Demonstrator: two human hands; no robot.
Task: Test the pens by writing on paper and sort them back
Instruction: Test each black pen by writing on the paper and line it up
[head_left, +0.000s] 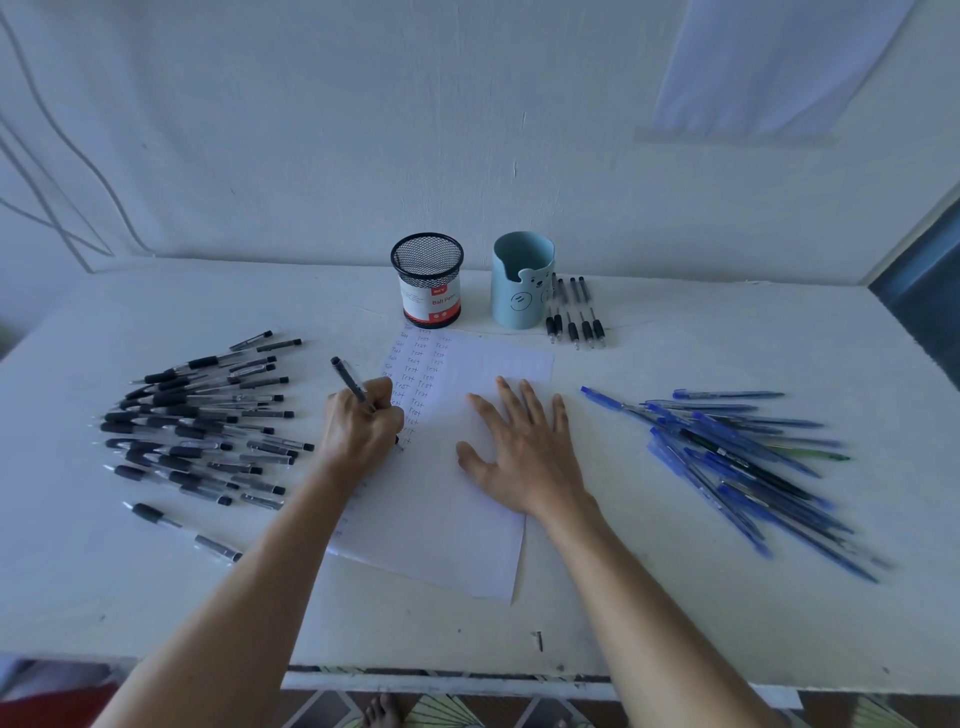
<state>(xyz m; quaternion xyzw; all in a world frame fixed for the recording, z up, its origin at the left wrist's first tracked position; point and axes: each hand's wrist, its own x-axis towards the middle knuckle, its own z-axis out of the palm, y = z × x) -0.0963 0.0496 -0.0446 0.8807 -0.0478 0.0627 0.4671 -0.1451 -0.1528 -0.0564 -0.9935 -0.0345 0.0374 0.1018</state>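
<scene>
on paper (457, 499): left hand (361, 423) grips black pen (353, 384), right hand (524, 452) flat.

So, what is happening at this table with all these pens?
A person is testing pens. The left hand grips a black pen and writes on the paper sheet, already showing columns of "Test"; the right hand lies flat on it. A pile of black pens lies left, blue pens right, and five black pens beside the light blue holder.
</scene>
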